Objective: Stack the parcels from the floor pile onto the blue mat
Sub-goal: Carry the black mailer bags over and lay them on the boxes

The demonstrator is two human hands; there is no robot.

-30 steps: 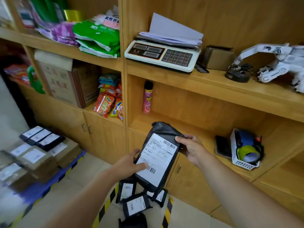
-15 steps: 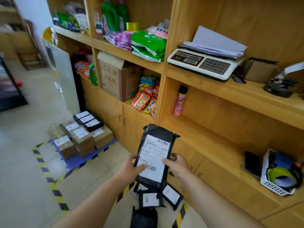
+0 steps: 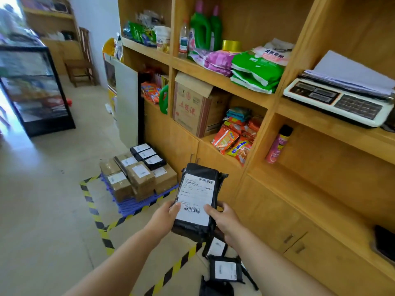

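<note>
Both hands point(image 3: 164, 218) grip black parcel point(image 3: 197, 199); label barcodes, text unreadable.

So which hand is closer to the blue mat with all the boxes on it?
Left. The left hand grips the black parcel on the side toward the blue mat, just right of its near edge. The right hand grips the parcel's far side, farther from the mat.

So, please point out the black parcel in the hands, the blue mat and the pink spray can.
black parcel point(image 3: 195, 196): head view, on its white label.
blue mat point(image 3: 136, 205): head view, on its bare front edge.
pink spray can point(image 3: 277, 147): head view, on its body.
</note>
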